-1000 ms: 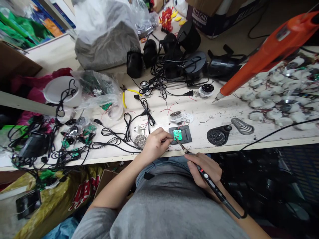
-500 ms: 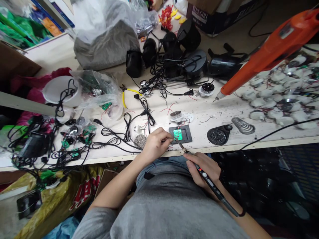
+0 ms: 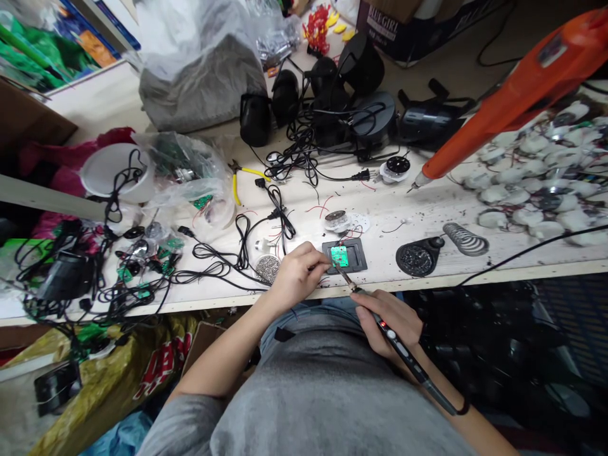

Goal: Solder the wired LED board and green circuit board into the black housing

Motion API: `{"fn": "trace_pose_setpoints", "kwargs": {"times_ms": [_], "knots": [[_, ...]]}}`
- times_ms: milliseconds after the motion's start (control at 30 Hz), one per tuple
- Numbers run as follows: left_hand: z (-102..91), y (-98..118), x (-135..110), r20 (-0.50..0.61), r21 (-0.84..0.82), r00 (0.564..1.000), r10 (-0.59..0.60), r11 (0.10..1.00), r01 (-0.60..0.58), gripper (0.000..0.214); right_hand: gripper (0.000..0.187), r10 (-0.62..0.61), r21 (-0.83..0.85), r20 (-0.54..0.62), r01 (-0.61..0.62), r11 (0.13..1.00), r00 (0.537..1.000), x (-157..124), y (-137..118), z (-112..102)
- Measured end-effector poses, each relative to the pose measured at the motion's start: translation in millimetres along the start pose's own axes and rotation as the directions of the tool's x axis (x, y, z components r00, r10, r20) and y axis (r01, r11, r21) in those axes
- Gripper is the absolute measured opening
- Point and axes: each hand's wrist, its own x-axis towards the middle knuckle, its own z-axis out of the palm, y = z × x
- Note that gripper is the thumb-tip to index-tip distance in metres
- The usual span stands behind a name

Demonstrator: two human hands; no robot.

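Note:
A small green circuit board sits in a dark square holder near the front edge of the workbench. My left hand is pinched closed just left of the board, holding something thin that I cannot make out against it. My right hand grips a black soldering iron like a pen, its metal tip touching the board's lower left corner. Thin red wires run from the board toward a round silver part.
A steel-wool tip cleaner lies left of my left hand. A black round stand and coil spring sit to the right. An orange power screwdriver hangs above. Tangled black cables, yellow-handled pliers and black lamp housings crowd the bench.
Almost nothing differs. Both hands stay at the circuit board, with the iron tip held on it; the view shifted very slightly.

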Motion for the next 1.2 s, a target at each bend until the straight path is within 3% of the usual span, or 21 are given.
{"fn": "trace_pose_setpoints", "kwargs": {"times_ms": [533,1200], "knots": [[-1.3,4,2,-0.021,-0.004,1.000,0.010,1.000,-0.010,0.012,0.028,-0.004,0.003,-0.019,0.004,1.000,1.000,4,-3,-9],[-2.0,5,4,0.021,0.024,0.997,-0.076,0.997,0.076,0.013,0.037,-0.004,-0.026,-0.034,0.003,1.000,0.999,-6,-3,-16]]}}
